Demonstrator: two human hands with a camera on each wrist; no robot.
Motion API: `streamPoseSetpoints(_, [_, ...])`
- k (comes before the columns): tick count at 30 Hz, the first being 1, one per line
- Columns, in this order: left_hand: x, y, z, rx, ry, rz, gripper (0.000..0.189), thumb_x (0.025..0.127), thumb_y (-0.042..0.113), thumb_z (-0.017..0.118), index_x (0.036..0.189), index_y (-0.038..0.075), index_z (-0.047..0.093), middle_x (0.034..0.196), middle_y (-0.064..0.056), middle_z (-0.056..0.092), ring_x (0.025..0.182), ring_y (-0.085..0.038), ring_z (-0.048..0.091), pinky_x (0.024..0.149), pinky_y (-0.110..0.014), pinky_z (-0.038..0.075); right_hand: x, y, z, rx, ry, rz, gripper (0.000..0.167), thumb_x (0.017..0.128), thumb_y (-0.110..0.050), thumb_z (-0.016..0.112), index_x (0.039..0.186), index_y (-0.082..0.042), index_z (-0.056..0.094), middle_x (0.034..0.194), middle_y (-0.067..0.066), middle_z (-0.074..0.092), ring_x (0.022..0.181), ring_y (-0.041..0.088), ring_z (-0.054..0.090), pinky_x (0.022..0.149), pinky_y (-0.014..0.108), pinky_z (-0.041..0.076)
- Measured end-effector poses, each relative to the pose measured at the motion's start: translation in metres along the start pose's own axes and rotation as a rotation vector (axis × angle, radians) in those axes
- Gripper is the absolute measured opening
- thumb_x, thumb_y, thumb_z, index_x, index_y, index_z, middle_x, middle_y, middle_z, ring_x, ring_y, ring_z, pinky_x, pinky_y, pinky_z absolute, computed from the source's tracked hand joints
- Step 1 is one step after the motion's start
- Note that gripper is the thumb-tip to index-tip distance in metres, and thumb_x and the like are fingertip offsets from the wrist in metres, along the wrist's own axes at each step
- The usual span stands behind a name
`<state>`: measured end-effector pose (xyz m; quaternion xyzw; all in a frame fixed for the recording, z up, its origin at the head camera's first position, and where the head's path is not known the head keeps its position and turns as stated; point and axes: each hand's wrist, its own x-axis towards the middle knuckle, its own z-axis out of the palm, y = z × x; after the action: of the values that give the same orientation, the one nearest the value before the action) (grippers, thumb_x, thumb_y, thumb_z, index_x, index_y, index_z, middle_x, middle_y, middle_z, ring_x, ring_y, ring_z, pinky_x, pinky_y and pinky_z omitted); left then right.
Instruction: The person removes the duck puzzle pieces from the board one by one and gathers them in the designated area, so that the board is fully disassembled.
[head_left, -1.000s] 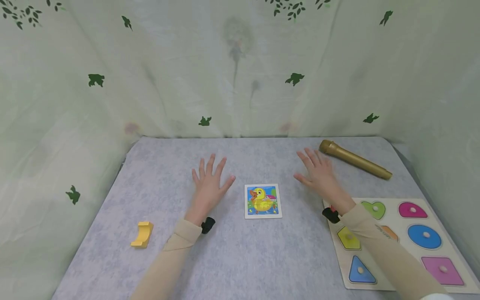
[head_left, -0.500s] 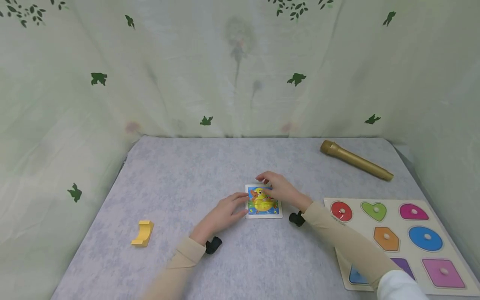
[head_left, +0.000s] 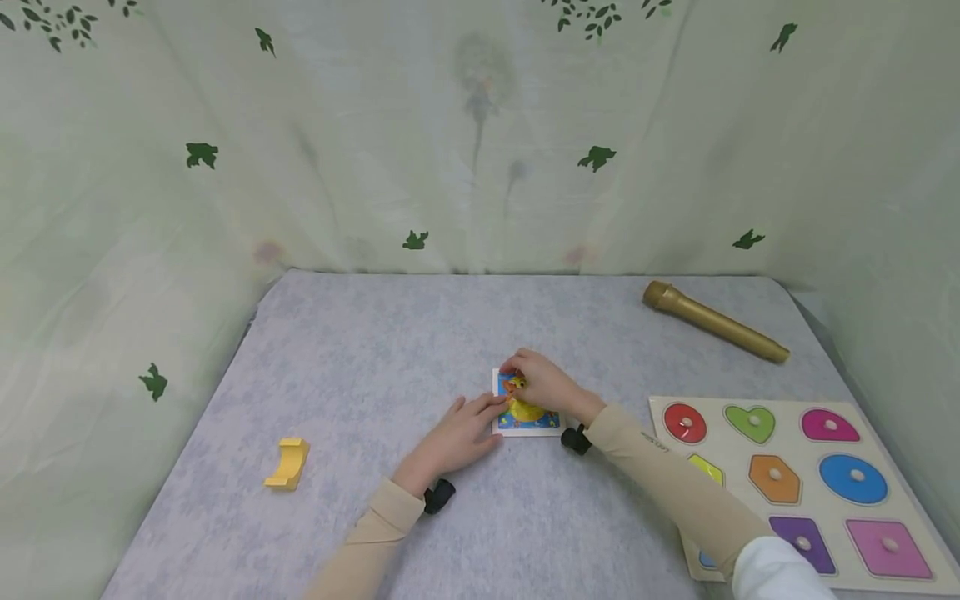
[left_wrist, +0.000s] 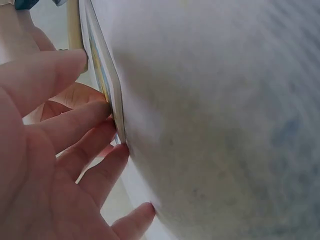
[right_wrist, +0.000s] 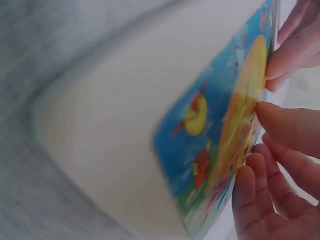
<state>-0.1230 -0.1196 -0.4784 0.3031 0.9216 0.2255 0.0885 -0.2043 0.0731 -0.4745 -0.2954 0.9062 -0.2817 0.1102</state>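
A small square puzzle with a yellow duck picture (head_left: 528, 421) lies flat near the middle of the table. My left hand (head_left: 457, 435) rests beside its left edge, fingers extended, with fingertips touching the edge and the picture. From the far right side my right hand (head_left: 551, 387) reaches over the puzzle, covering its upper right part. In the right wrist view, the right thumb (right_wrist: 292, 125) presses on the duck while the curled fingers meet the picture near its far edge. Whether a single piece is raised cannot be made out.
On the right lies a cream peg puzzle board (head_left: 810, 481) with several knobbed coloured shapes, partly under my right forearm. Behind it is a gold microphone-shaped object (head_left: 712, 321). A yellow curved block (head_left: 286, 477) sits at left. A pale curtain (head_left: 480, 208) hangs behind the table.
Both hands have come inward from spread positions on either side to the duck puzzle. The right fingers have closed in over its upper part; the left fingertips have reached its left side.
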Motion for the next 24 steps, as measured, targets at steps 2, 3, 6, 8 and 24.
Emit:
streamPoseSetpoints(2, [0.000,0.001,0.001,0.015,-0.004,-0.004,0.053,0.096,0.026,0.058,0.144,0.008,0.044,0.145,-0.009,0.042,0.137,-0.028,0.032,0.108,-0.058,0.019,-0.001,-0.002,0.001,-0.005,0.008,0.012,0.031,0.085,-0.002,0.071,0.115,-0.003,0.065,0.107,0.005,0.058,0.097,0.018,0.056,0.087,0.031,0.047])
streamPoseSetpoints(3, [0.000,0.002,0.001,0.021,-0.003,-0.003,0.053,0.096,0.026,0.058,0.144,0.007,0.044,0.145,-0.009,0.042,0.137,-0.029,0.032,0.107,-0.058,0.019,-0.002,-0.003,0.001,-0.013,0.013,0.013,0.031,0.085,-0.002,0.071,0.116,-0.002,0.065,0.108,0.005,0.058,0.099,0.018,0.056,0.087,0.031,0.047])
streamPoseSetpoints(6, [0.001,0.003,0.002,0.039,0.004,0.001,0.053,0.096,0.024,0.059,0.143,0.006,0.044,0.144,-0.011,0.043,0.137,-0.031,0.032,0.107,-0.060,0.019,-0.006,-0.007,0.002,-0.032,0.021,0.010,0.033,0.085,0.002,0.069,0.118,-0.001,0.064,0.110,0.007,0.058,0.102,0.021,0.057,0.088,0.033,0.048])
streamPoseSetpoints(8, [0.001,0.004,0.003,0.045,0.010,0.004,0.053,0.096,0.023,0.060,0.143,0.004,0.045,0.143,-0.012,0.044,0.136,-0.032,0.033,0.106,-0.061,0.020,-0.007,-0.009,0.003,-0.032,0.029,0.005,0.034,0.085,0.005,0.067,0.118,0.001,0.064,0.109,0.009,0.058,0.101,0.023,0.058,0.086,0.033,0.049])
streamPoseSetpoints(24, [0.002,0.004,0.004,0.017,-0.003,-0.009,0.052,0.096,0.023,0.060,0.143,0.006,0.045,0.143,-0.012,0.043,0.136,-0.032,0.032,0.107,-0.061,0.018,0.002,0.012,-0.001,0.245,-0.032,-0.002,0.036,0.082,0.007,0.068,0.116,-0.003,0.061,0.102,0.008,0.051,0.077,0.017,0.047,0.070,0.027,0.043])
